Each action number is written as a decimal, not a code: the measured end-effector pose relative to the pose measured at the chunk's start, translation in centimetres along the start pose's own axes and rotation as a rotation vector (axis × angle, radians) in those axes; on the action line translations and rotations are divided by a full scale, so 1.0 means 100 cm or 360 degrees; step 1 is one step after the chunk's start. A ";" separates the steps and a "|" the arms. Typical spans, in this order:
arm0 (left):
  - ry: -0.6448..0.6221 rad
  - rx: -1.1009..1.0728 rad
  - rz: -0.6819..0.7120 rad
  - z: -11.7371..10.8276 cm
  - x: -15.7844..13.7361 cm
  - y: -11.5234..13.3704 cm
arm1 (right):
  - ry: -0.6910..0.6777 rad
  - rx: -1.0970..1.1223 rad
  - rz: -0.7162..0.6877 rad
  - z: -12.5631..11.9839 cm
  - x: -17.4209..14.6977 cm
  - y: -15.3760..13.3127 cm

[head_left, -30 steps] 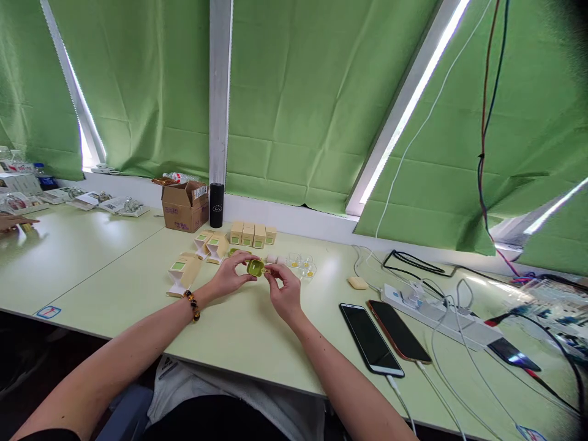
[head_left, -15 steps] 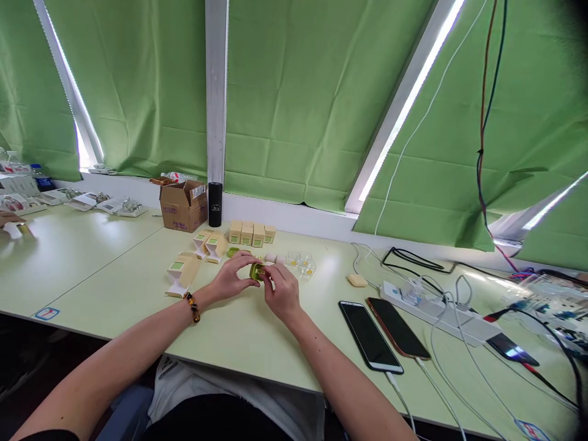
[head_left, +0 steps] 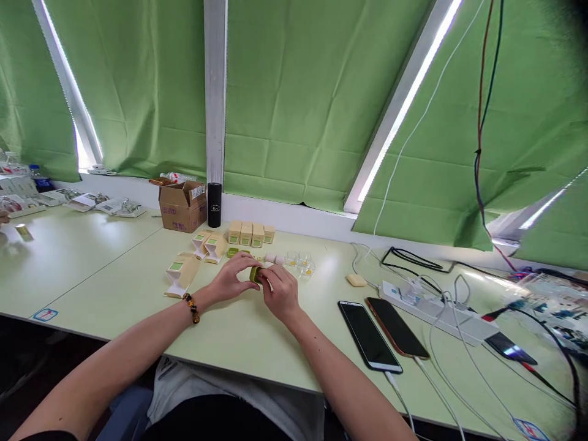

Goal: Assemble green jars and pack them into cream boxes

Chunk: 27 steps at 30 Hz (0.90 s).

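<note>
My left hand (head_left: 234,274) holds a small olive-green square piece (head_left: 255,274) between thumb and fingers. The fingers of my right hand (head_left: 279,286) press against its right side and partly cover it. Just beyond my hands lie another green piece (head_left: 234,252), a pale pink cylinder (head_left: 274,259) and several small clear cups (head_left: 303,262) with yellow marks. Left of my left hand, a small opened carton (head_left: 180,274) lies on its side, with two more open cartons (head_left: 214,245) behind it.
Closed small cartons (head_left: 246,233) stand in a row near the wall. Behind them are a cardboard box (head_left: 182,207) and a black tumbler (head_left: 214,205). On the right are two phones (head_left: 370,335), a power strip (head_left: 436,315) and loose cables. Another person's fingers (head_left: 3,217) show at far left.
The green piece has turned slightly in my hands, and my right fingers now cover more of it. At far left, the other person's hand has drawn back from a small gold-coloured object.
</note>
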<state>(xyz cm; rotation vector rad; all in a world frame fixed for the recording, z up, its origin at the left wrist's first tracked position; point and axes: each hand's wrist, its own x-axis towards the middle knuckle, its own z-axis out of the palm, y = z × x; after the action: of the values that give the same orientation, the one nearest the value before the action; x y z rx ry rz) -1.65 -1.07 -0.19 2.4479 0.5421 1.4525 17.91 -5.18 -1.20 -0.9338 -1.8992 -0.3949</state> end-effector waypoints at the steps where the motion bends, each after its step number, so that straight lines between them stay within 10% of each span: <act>1: 0.0005 0.0001 0.0023 0.000 0.000 0.000 | 0.0033 -0.0002 -0.0024 0.001 0.000 0.001; 27: -0.0055 0.0140 0.0145 -0.001 0.002 0.000 | 0.0057 0.0106 -0.0226 0.000 0.002 0.012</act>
<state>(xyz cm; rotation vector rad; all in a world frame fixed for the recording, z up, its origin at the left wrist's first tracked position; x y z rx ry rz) -1.65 -1.00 0.05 2.5923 0.5033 1.4469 18.79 -4.31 -1.16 -0.7462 -1.9402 -0.4271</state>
